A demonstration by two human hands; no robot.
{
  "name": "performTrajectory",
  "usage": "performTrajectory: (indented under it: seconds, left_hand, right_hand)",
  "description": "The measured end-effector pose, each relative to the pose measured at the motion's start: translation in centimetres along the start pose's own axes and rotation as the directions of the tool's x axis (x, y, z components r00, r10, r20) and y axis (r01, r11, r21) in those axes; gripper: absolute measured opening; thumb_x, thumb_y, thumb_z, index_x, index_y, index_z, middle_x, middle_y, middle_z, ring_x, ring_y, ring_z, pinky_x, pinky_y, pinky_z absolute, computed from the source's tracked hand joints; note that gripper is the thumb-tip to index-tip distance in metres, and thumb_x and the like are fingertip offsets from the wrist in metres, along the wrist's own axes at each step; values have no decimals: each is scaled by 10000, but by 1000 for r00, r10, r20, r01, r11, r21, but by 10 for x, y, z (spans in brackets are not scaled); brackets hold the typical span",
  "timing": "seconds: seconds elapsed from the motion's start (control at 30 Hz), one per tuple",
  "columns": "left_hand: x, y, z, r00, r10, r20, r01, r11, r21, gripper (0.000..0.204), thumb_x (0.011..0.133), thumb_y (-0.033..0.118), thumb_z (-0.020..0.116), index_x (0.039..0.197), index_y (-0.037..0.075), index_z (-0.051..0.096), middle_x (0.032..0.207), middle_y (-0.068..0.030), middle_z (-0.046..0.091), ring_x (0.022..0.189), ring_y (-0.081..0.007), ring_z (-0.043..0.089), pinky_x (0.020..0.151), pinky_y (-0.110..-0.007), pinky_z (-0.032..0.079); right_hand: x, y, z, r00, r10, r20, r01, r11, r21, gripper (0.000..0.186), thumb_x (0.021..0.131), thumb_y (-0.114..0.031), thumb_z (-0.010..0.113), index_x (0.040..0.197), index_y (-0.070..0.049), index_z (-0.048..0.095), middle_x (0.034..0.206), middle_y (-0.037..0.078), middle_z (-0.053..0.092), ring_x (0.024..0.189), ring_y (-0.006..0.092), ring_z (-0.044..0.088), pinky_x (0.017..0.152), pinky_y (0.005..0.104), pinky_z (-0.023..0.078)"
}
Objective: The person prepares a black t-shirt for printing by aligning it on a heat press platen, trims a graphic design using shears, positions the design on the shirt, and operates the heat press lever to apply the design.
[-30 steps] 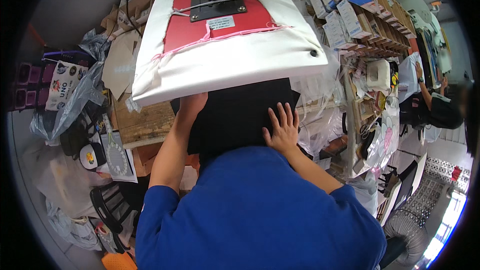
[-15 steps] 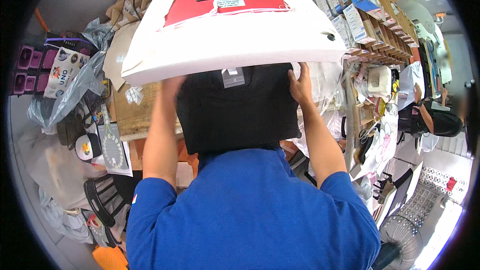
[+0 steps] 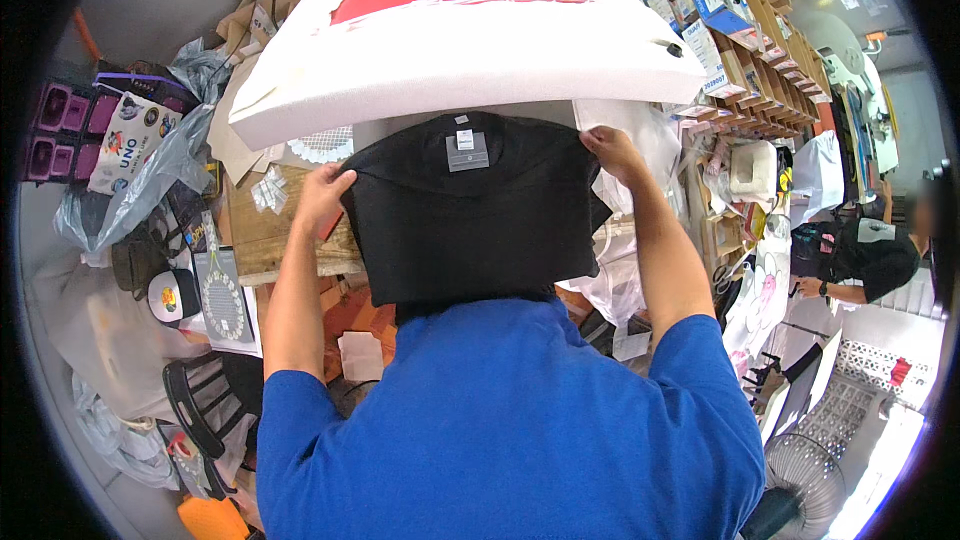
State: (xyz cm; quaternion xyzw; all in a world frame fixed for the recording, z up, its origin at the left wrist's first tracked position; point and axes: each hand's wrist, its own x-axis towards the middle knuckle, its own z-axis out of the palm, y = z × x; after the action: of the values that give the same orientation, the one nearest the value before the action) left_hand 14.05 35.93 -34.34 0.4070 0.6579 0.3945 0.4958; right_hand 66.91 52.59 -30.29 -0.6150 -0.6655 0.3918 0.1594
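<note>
Shirt (image 3: 470, 230), black: held up between both hands, below the near edge of the white panel (image 3: 450, 80). Left hand (image 3: 320, 200): fingers closed on one shoulder. Right hand (image 3: 612, 152): fingers pinched on the other. Progress, as judged: shoulders spread, neckline opened to view; how much is left folded cannot be told. Containers: purple bins (image 3: 62, 108), left, contents not made out; cardboard bins (image 3: 765, 65), stacked at right, contents unclear; white tub (image 3: 755, 172), contents indistinct.
</note>
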Motion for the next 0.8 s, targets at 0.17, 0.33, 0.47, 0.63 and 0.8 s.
performTrajectory:
  seconds: [0.17, 0.33, 0.47, 0.63, 0.8]
  left_hand:
    - [-43, 40, -45, 993, 122, -11, -121, 992, 28, 82, 857, 37, 724, 917, 1, 680, 841, -4, 658, 793, -89, 596, 738, -255, 480]
    - [-104, 97, -74, 964, 244, -110, -244, 970, 14, 131, 826, 4, 749, 945, -27, 705, 849, -15, 689, 822, -94, 633, 783, -247, 503]
    - [-141, 122, -81, 983, 172, -59, -143, 932, 333, 127, 839, -52, 700, 965, -37, 704, 894, -46, 711, 834, -105, 654, 775, -248, 516]
    - [-180, 184, -117, 836, 545, 64, -548, 825, 140, 139, 826, -46, 682, 963, -39, 704, 988, -137, 702, 990, -240, 659, 908, -341, 504]
    - [-152, 264, -185, 625, 700, -346, -477, 693, 540, 282, 946, 111, 668, 1190, -31, 665, 1080, -80, 671, 1001, -151, 603, 923, -288, 461]
  right_hand:
    - [-33, -4, -54, 1000, -11, 26, 10, 1000, 16, 280, 901, -243, 751, 923, 29, 687, 791, 61, 667, 773, 155, 591, 733, 324, 483]
    - [-86, -7, -114, 982, -107, 158, 54, 949, 310, 214, 917, -168, 730, 935, 32, 656, 836, 48, 667, 822, 138, 581, 783, 295, 468]
    - [-140, -65, -130, 987, 30, 155, -20, 997, -68, 173, 817, -10, 721, 961, 35, 638, 831, 44, 655, 866, 132, 602, 850, 286, 472]
    - [-200, -123, -209, 982, -187, 22, 187, 982, 18, 176, 737, 60, 626, 907, 17, 645, 979, 110, 670, 1009, 207, 636, 910, 335, 481]
    - [-179, -195, -284, 805, -393, -445, 277, 912, -304, 249, 955, -133, 646, 1147, 22, 683, 1060, 28, 670, 978, 111, 580, 873, 254, 452]
